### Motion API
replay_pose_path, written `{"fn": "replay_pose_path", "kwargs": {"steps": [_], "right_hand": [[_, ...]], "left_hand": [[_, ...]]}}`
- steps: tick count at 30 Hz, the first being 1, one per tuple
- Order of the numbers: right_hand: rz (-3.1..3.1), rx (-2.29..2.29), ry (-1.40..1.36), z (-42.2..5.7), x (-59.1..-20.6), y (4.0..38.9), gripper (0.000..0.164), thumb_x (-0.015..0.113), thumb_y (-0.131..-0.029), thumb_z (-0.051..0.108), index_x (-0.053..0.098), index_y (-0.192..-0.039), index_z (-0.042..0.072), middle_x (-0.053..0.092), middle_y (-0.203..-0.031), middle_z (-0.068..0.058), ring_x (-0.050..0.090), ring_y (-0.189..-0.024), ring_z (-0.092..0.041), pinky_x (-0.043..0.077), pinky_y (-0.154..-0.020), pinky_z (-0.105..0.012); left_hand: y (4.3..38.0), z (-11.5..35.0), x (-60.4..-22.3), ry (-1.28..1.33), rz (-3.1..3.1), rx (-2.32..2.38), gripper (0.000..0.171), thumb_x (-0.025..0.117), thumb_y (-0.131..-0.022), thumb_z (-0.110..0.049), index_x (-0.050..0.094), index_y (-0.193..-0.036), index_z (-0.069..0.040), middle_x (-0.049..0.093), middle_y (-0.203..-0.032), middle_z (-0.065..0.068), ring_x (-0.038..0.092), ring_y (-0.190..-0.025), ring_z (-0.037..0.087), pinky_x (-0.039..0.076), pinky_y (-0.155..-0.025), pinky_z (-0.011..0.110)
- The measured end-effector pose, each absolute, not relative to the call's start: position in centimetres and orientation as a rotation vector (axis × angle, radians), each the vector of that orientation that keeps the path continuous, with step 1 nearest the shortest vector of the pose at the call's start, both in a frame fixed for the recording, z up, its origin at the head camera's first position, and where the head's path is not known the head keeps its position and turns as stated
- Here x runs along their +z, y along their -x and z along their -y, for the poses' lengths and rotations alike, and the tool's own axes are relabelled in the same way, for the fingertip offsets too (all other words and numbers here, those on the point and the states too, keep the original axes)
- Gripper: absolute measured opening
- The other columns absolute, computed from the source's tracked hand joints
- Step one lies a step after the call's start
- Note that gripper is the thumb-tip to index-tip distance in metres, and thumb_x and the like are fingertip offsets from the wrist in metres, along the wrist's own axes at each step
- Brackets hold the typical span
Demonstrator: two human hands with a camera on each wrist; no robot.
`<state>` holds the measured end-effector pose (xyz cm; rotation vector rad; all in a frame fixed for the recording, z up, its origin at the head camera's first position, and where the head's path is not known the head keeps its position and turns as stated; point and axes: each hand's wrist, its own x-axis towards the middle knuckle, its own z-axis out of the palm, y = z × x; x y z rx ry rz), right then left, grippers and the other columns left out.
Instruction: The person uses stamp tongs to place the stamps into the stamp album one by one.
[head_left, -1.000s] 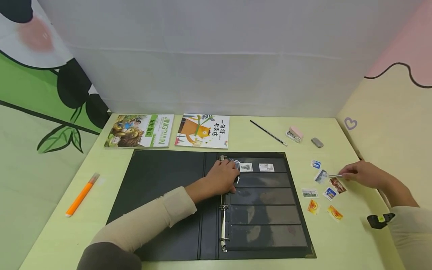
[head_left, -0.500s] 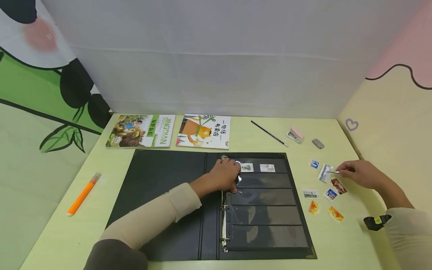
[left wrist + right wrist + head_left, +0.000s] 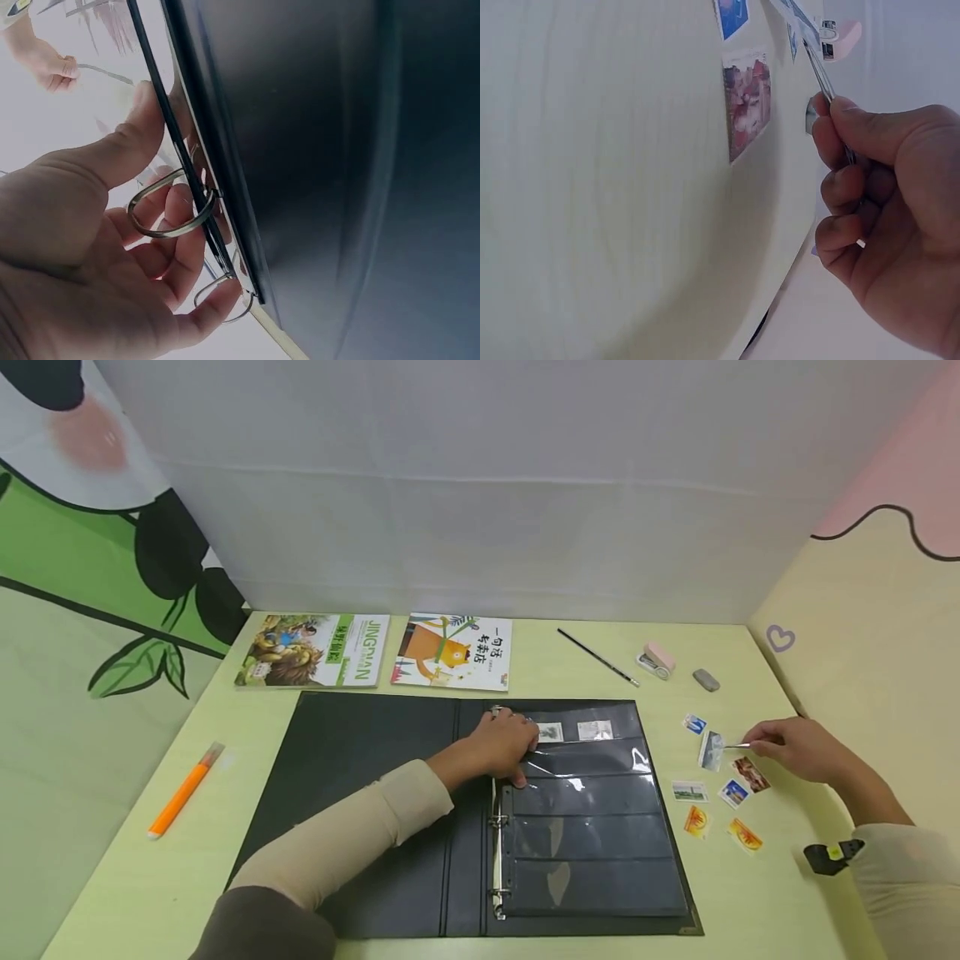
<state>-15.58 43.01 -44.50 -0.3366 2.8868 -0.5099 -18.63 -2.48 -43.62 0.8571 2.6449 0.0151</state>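
A black ring-binder stamp album (image 3: pixel 375 810) lies spread on the table, its right side bearing a page (image 3: pixel 592 839) with several clear strips. Two pale stamps (image 3: pixel 595 730) sit in the top strip. My left hand (image 3: pixel 501 745) grips the page beside the metal rings (image 3: pixel 169 217), thumb and curled fingers at its inner edge. To the right of the album, my right hand (image 3: pixel 798 747) pinches metal tweezers (image 3: pixel 823 79) between thumb and fingers. At the tweezers' tips is a blue-grey stamp (image 3: pixel 710 750), tilted. Several loose stamps surround it, including a reddish-brown one (image 3: pixel 748 101).
Two picture books (image 3: pixel 311 652) lie at the back left. A pencil (image 3: pixel 597 657), a pink stapler (image 3: pixel 656 660) and a grey eraser (image 3: pixel 706 679) are at the back right. An orange marker (image 3: pixel 185 791) lies on the left.
The blue-grey stamp has turned and shifted slightly left with the tweezers. Reflections on the album page have changed, and its right side appears slightly raised. The left hand has moved slightly right.
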Motion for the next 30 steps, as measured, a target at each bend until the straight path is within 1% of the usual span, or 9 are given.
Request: {"fn": "replay_pose_path", "kwargs": {"steps": [5, 9, 11, 13, 19, 24, 27, 30], "right_hand": [[-2.977, -0.483, 0.367, -42.6, -43.4, 16.5, 0.014, 0.059, -0.094, 0.016, 0.070, -0.100, 0.007, 0.069, -0.089, -0.005, 0.047, -0.069, -0.004, 0.041, -0.060, -0.023], [-2.997, -0.520, 0.374, -41.3, -42.5, 17.6, 0.017, 0.058, -0.096, 0.018, 0.069, -0.102, 0.008, 0.069, -0.095, -0.008, 0.048, -0.071, -0.007, 0.042, -0.061, -0.024], [-2.998, -0.556, 0.396, -40.3, -42.2, 18.1, 0.018, 0.056, -0.097, 0.019, 0.069, -0.103, 0.008, 0.069, -0.097, -0.008, 0.049, -0.073, -0.008, 0.043, -0.062, -0.024], [-2.997, -0.585, 0.438, -39.1, -42.0, 18.7, 0.018, 0.056, -0.097, 0.018, 0.069, -0.102, 0.008, 0.069, -0.095, -0.008, 0.049, -0.073, -0.009, 0.043, -0.063, -0.024], [-2.969, -0.649, 0.592, -35.1, -42.7, 20.5, 0.016, 0.057, -0.096, 0.017, 0.070, -0.101, 0.010, 0.070, -0.093, -0.005, 0.052, -0.075, -0.008, 0.045, -0.065, -0.026], [-2.884, -0.697, 0.723, -31.9, -43.1, 21.7, 0.015, 0.057, -0.096, 0.015, 0.070, -0.101, 0.011, 0.070, -0.091, -0.004, 0.050, -0.069, -0.008, 0.043, -0.064, -0.026], [-2.858, -0.693, 0.811, -30.1, -43.1, 22.3, 0.014, 0.058, -0.095, 0.015, 0.071, -0.099, 0.012, 0.071, -0.091, -0.002, 0.053, -0.070, -0.006, 0.045, -0.066, -0.028], [-2.833, -0.670, 0.893, -28.6, -43.3, 22.9, 0.013, 0.059, -0.094, 0.014, 0.071, -0.098, 0.012, 0.072, -0.092, -0.001, 0.057, -0.074, -0.007, 0.047, -0.069, -0.030]], "left_hand": [[18.7, 2.3, -43.7, -0.818, -2.639, -0.031, 0.061, 0.083, -0.069, -0.046, 0.053, -0.116, -0.022, 0.057, -0.118, -0.001, 0.045, -0.110, 0.022, 0.036, -0.100, 0.045], [18.7, 2.5, -43.5, -0.812, -2.629, -0.028, 0.064, 0.083, -0.070, -0.045, 0.053, -0.121, -0.021, 0.057, -0.120, 0.001, 0.044, -0.110, 0.022, 0.035, -0.100, 0.046], [18.6, 2.6, -43.5, -0.819, -2.627, -0.018, 0.063, 0.083, -0.070, -0.044, 0.054, -0.120, -0.021, 0.057, -0.120, 0.001, 0.044, -0.110, 0.022, 0.035, -0.099, 0.046], [18.6, 2.6, -43.5, -0.825, -2.627, -0.004, 0.061, 0.083, -0.070, -0.044, 0.055, -0.119, -0.021, 0.057, -0.120, 0.001, 0.044, -0.110, 0.022, 0.035, -0.099, 0.046], [18.6, 2.7, -43.6, -0.829, -2.620, 0.074, 0.057, 0.084, -0.069, -0.042, 0.053, -0.112, -0.022, 0.054, -0.116, -0.002, 0.043, -0.108, 0.020, 0.035, -0.095, 0.043], [18.6, 2.8, -43.7, -0.845, -2.622, 0.117, 0.053, 0.084, -0.069, -0.041, 0.051, -0.107, -0.023, 0.052, -0.109, -0.005, 0.042, -0.102, 0.018, 0.033, -0.088, 0.040], [18.6, 2.8, -43.8, -0.851, -2.623, 0.125, 0.052, 0.084, -0.070, -0.041, 0.050, -0.105, -0.023, 0.052, -0.106, -0.005, 0.041, -0.098, 0.017, 0.031, -0.085, 0.039], [18.7, 2.8, -43.9, -0.841, -2.621, 0.134, 0.050, 0.083, -0.072, -0.039, 0.051, -0.106, -0.023, 0.054, -0.108, -0.005, 0.042, -0.099, 0.017, 0.031, -0.086, 0.039]]}}
